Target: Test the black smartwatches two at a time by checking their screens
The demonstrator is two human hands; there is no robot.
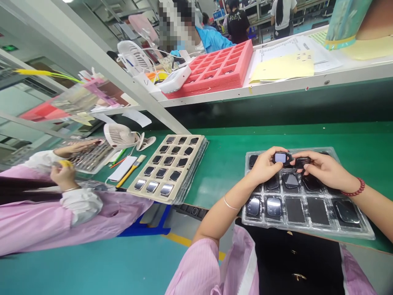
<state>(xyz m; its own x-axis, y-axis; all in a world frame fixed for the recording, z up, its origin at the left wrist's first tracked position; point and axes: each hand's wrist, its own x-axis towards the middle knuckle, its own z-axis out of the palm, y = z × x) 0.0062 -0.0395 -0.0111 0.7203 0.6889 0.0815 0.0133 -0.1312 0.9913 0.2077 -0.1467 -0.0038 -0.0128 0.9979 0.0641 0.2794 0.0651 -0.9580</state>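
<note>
My left hand point(266, 167) is closed on a small square watch face point(280, 157), whose screen reflects pale light. Close beside it, my right hand point(322, 169) pinches a second, dark square watch part point(302, 162) between thumb and fingers. Both hands are over a clear plastic tray point(334, 234) with square compartments. Several glossy dark watch faces, such as one at the front left point(274, 206), lie in it. Two front compartments show a flat dark surface. My hands cover part of the tray's back rows.
A beige tray point(146, 196) of watch faces tops a stack on the green bench point(221, 164). Left of it are a yellow-handled brush point(127, 175), a white fan point(118, 136) and a co-worker's hands point(64, 175). A red foam tray point(245, 61) sits on the shelf above.
</note>
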